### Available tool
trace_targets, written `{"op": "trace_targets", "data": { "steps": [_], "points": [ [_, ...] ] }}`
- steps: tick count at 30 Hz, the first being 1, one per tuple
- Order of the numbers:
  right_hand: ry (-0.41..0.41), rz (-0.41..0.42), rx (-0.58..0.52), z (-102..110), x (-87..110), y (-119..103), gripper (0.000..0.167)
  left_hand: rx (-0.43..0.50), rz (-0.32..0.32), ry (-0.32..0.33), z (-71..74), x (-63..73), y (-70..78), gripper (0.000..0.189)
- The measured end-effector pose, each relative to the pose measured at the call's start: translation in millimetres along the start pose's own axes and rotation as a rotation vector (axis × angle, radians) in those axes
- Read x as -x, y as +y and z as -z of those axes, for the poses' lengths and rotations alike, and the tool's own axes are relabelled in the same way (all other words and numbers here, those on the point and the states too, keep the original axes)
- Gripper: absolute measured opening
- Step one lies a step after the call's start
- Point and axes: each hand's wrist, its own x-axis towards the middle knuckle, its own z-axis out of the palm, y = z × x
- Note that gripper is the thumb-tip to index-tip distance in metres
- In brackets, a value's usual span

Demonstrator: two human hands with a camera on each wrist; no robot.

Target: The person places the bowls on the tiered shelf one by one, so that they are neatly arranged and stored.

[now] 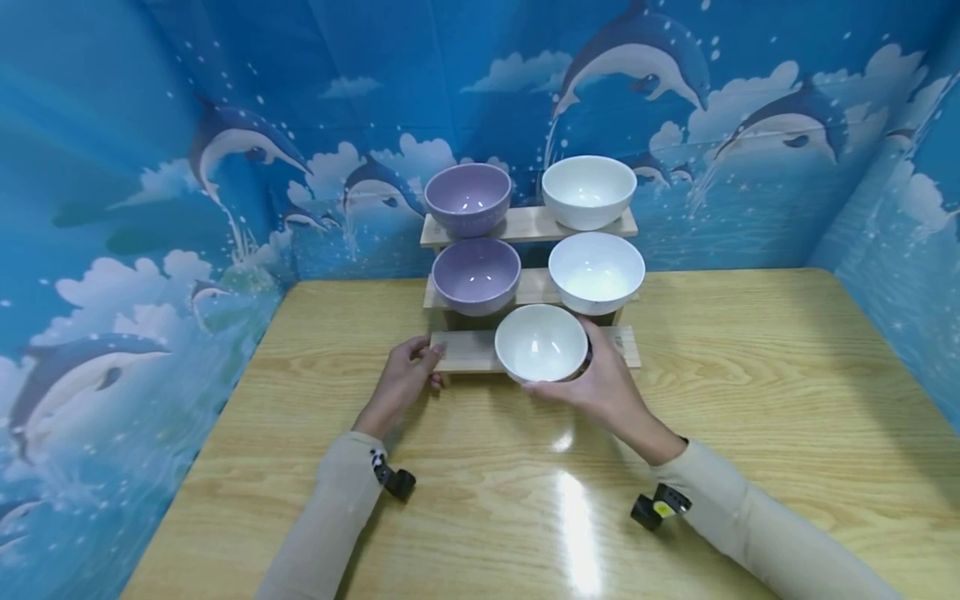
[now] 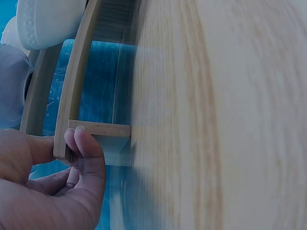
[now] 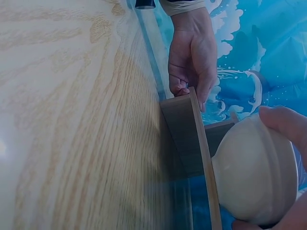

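A three-step wooden rack (image 1: pixel 463 352) stands on the table. My left hand (image 1: pixel 402 380) pinches the left end of its lowest board, thumb on top and fingertips underneath, as the left wrist view shows. At the front, my right hand (image 1: pixel 609 392) grips a white bowl (image 1: pixel 542 340) by its right side, thumb at the near side. In the right wrist view the foot of this bowl (image 3: pixel 256 167) meets the lowest board (image 3: pixel 204 148). The fingers behind the bowl are partly hidden.
Two purple bowls, one on the top step (image 1: pixel 468 200) and one on the middle step (image 1: pixel 477 277), sit on the left. Beside them are two white bowls, upper (image 1: pixel 588 193) and middle (image 1: pixel 597 273). A blue dolphin-print curtain (image 1: pixel 465 75) hangs behind the wooden table (image 1: pixel 750 375).
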Motion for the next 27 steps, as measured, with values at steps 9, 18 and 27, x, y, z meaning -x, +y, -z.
{"op": "trace_targets", "data": {
  "steps": [9, 18, 27],
  "points": [
    [0.012, -0.009, -0.047, -3.8, -0.4, 1.9, 0.108, 0.002, 0.003, -0.008, -0.2, 1.9, -0.4, 0.062],
    [0.002, -0.012, -0.072, -4.4, 0.1, 0.8, 0.109, 0.001, 0.011, -0.012, 0.8, 0.7, -1.0, 0.063],
    [-0.015, -0.036, -0.078, -2.5, 0.7, -0.8, 0.111, 0.002, 0.009, 0.007, -0.3, 0.6, -0.1, 0.061]
  ]
}}
